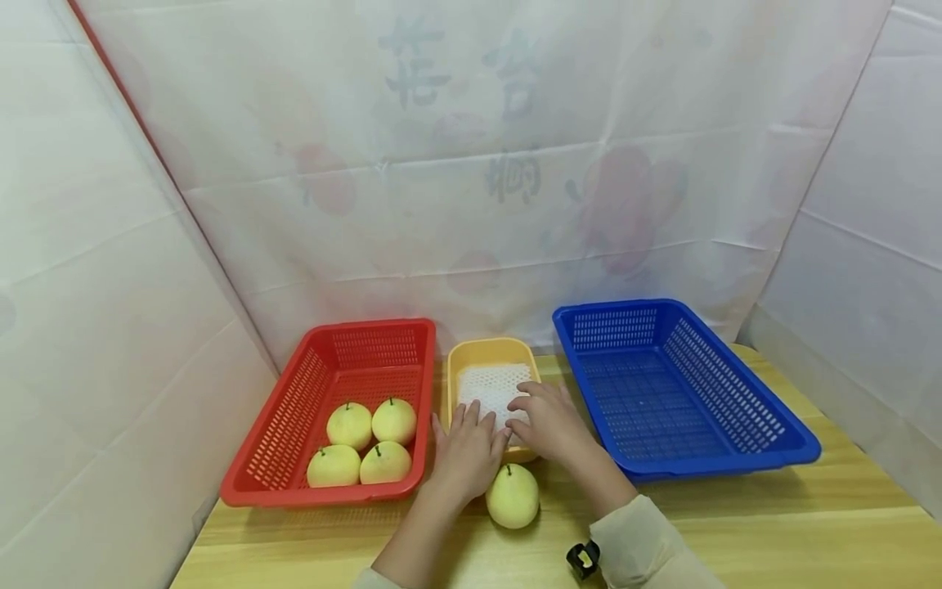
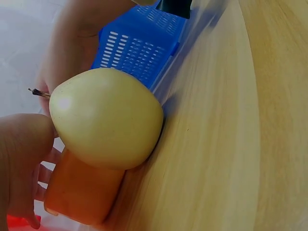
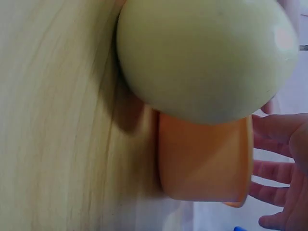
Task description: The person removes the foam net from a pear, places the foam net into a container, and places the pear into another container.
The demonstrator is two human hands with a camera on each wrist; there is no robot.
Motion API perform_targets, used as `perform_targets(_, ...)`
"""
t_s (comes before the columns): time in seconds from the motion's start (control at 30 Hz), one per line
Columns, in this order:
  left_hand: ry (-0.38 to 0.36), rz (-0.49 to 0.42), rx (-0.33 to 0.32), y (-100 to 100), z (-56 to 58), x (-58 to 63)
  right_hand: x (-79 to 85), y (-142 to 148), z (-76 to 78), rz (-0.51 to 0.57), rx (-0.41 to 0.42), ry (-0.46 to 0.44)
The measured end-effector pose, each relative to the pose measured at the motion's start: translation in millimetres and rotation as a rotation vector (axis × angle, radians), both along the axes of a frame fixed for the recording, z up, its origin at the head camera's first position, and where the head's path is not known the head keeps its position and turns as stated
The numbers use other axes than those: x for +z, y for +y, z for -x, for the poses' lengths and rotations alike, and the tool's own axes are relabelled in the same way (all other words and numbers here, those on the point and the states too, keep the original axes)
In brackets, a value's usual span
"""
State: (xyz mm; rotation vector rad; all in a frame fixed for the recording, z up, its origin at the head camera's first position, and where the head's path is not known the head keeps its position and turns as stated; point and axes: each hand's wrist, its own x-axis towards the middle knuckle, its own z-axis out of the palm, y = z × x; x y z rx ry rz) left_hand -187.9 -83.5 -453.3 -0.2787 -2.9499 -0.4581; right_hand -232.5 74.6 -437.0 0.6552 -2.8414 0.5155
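In the head view a small yellow container (image 1: 491,350) holds white foam netting (image 1: 487,386). My left hand (image 1: 467,455) lies over its near left part, fingers extended onto the netting. From the right, my right hand (image 1: 553,420) reaches over the rim with spread, slightly bent fingers at the netting. Neither hand visibly grips anything. A pale yellow pear (image 1: 513,499) stands on the table between my wrists, just in front of the container. Both wrist views show this pear (image 2: 106,120) large, partly hiding the container, which looks orange there (image 3: 204,159).
To the left a red basket (image 1: 324,496) has several pears (image 1: 386,464) at its near end. A blue basket (image 1: 655,409) stands on the right. White printed cloth (image 1: 471,164) closes off the back and sides. A black band (image 1: 583,560) is by my right sleeve.
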Motion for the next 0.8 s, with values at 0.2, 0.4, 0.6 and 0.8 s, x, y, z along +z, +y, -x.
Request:
perform_targets(0.2, 0.022, -0.021, -0.001, -0.5, -1.3, -0.9, 11.6, 4.1, -14.0, 0.151, 0.057, 0.06)
perform_targets(0.4, 0.025, -0.051, -0.001, -1.8, -4.9, -1.7, 20.5, 14.6, -27.7, 0.299, 0.233, -0.063)
perform_targets(0.6, 0.028, -0.076, -0.015, -3.8, -8.2, -2.0, 21.5, 22.9, -33.2, 0.365, 0.428, -0.297)
perform_targets(0.8, 0.025, -0.105, -0.028, -5.9, -11.3, -4.3, 18.7, 19.9, -33.7, 0.318, 0.494, -0.361)
